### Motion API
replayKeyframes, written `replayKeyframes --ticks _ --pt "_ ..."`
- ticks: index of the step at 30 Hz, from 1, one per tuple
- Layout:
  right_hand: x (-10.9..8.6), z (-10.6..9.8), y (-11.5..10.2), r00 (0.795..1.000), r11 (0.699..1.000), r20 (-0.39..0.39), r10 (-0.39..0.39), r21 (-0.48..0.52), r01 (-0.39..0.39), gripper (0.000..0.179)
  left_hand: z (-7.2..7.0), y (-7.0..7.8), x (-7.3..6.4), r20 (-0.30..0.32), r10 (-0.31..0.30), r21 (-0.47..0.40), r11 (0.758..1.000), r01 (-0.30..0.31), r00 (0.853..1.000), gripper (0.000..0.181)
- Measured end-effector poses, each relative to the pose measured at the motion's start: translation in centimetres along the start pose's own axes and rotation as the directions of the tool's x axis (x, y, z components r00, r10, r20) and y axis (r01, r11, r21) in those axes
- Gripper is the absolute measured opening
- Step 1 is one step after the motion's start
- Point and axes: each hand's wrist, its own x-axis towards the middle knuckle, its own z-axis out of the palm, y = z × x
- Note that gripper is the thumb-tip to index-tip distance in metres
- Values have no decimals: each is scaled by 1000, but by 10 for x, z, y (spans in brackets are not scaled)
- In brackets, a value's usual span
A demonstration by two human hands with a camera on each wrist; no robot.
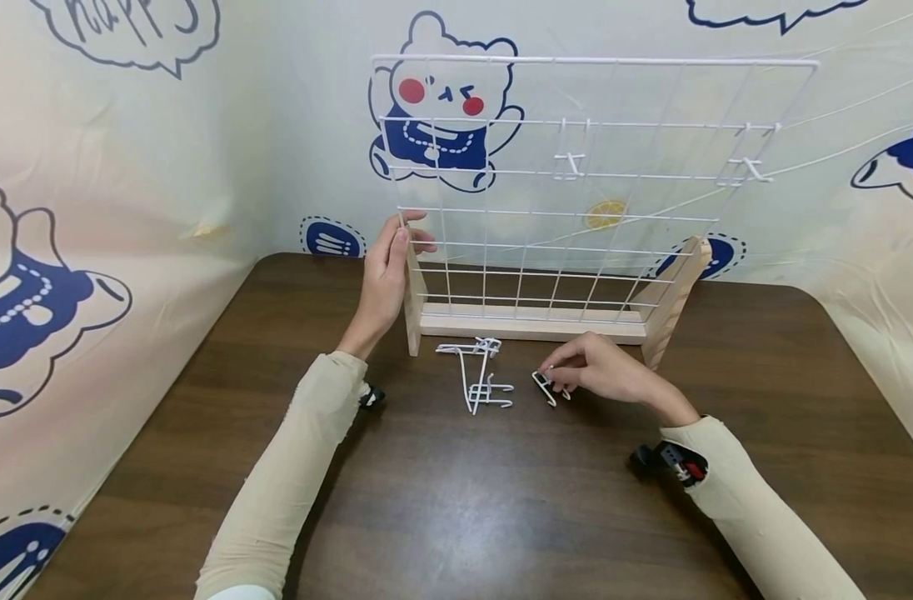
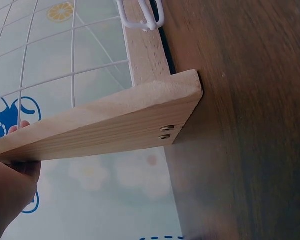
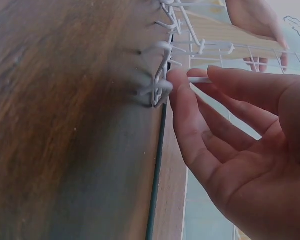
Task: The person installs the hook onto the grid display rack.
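A white wire grid rack (image 1: 591, 61) stands on wooden supports at the back of the table. My left hand (image 1: 385, 267) holds its left wooden side piece (image 1: 414, 304), thumb on the near side and fingertips by the wires; the left wrist view shows that piece (image 2: 105, 117) from outside, most of the hand cut off. Low over the table in front of the rack, my right hand (image 1: 606, 367) pinches a small white wire hook (image 1: 550, 399) between thumb and fingers. In the right wrist view the hook's bent prongs (image 3: 163, 90) point toward the tabletop.
More white wire hooks (image 1: 481, 392) lie tangled between the hands. Two white hooks hang on the grid, one near the middle (image 1: 571, 160) and one at the right (image 1: 749, 162). A wooden right support (image 1: 677, 292) stands beyond my right hand. Patterned cloth (image 1: 291, 150) backs the brown table (image 1: 456, 517).
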Motion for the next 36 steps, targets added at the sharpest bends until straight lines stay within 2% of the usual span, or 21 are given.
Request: replayKeyframes --ticks 5,13,18,21,24,28,32,36 --pt "1 1 2 1000 1000 -17 10 -29 -10 15 -1 -1 -1 -1 6 -10 1000 -6 1000 36" --pt "2 1 -1 993 991 -122 5 -129 -21 8 -1 -1 0 -4 -9 -24 1000 9 1000 36" --pt "3 2 -2 984 989 -177 -10 -149 -17 6 -1 -1 1 -1 -7 -27 1000 7 1000 36" --pt "3 2 -3 983 989 -183 3 -144 -29 5 -1 0 1 1 -1 -19 1000 1 1000 35" --pt "3 3 -3 988 994 -152 34 -96 -49 5 -1 0 1 2 1 -8 1000 0 1000 35" --pt "2 0 0 996 998 -62 57 15 -56 15 -1 0 1 7 0 0 1000 0 1000 35" --pt "3 -3 6 999 994 19 37 104 -38 20 -2 0 1 11 1 3 1000 -1 1000 35" --pt "4 -5 10 998 984 60 17 175 -28 22 -2 -1 0 9 -1 7 1000 1 1000 35"
